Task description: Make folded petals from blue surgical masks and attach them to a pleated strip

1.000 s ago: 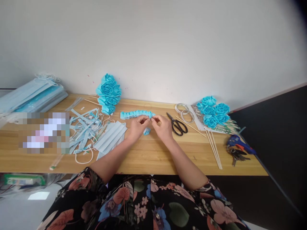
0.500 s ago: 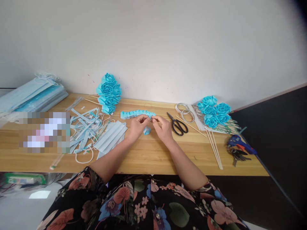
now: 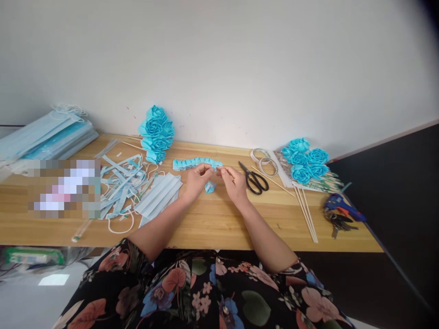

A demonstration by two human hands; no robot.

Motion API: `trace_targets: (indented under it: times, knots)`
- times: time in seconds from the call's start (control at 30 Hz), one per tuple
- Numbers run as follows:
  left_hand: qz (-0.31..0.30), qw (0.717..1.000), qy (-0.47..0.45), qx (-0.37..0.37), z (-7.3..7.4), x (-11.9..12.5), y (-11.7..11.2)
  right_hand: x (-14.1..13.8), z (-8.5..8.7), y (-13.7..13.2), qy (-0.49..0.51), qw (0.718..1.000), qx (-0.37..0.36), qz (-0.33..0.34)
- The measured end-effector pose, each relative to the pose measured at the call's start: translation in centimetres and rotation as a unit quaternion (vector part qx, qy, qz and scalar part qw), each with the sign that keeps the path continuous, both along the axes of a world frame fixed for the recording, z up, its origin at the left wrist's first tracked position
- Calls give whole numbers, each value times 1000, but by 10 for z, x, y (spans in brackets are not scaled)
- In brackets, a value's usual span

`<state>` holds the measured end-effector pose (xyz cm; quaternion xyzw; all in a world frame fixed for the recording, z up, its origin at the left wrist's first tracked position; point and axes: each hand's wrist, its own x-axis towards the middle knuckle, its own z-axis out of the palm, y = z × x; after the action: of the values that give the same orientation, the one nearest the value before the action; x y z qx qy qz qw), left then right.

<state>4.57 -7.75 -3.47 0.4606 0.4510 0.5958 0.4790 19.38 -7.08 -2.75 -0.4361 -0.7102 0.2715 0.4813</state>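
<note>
My left hand point(image 3: 198, 182) and my right hand point(image 3: 235, 183) meet near the middle of the table, fingers pinched together. Between the fingertips shows a bit of a small blue petal point(image 3: 215, 168), mostly hidden by the fingers. Just below it, a folded light-blue petal point(image 3: 210, 187) lies on the tabletop between the hands. Behind them stretches a row of folded blue petals point(image 3: 192, 163). Black-handled scissors point(image 3: 255, 179) rest right of my right hand. Cut face masks point(image 3: 160, 194) lie beside my left forearm.
Blue flowers point(image 3: 156, 132) stand at back left, more blue flowers point(image 3: 302, 160) at back right. Tape rolls point(image 3: 268, 167), wooden sticks point(image 3: 306, 214) and a blue glue gun point(image 3: 346, 208) with keys lie right. Mask strips point(image 3: 123, 183) and a mask stack point(image 3: 51, 137) occupy the left.
My right fingertips have shifted slightly right, away from the left ones. The folded petal below shows a little more fully. My left hand stays nearly in place.
</note>
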Motion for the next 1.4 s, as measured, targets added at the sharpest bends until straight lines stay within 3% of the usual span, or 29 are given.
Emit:
trace_targets:
  times: [0.13, 0.3, 0.6, 0.93, 1.13, 1.23, 1.3, 1.4]
  knots:
    - [-17, 998, -51, -25, -3, -1, 2, -1, -1, 5, 144, 985, -92, -18]
    - [-43, 998, -32, -26, 0, 0, 0, -2, -6, 12, 226, 953, -197, 45]
    - [-44, 998, 34, -6, -1, 0, 0, -3, -10, 11, 174, 973, -147, 42]
    - [-64, 998, 12, -11, -5, -2, 1, 0, -15, 11, 151, 979, -125, 49]
    - [-39, 999, 6, -15, -6, -1, 3, -1, -16, 12, 159, 979, -125, 34]
    - [-23, 999, -8, -26, -9, -1, 4, 0, -10, 10, 135, 987, -83, 8]
    - [-15, 999, -18, -37, -10, -2, 5, 0, -5, 6, 64, 997, 2, -35]
    - [-16, 999, -13, -44, -8, -2, 5, 0, 2, -1, -71, 988, 126, -60]
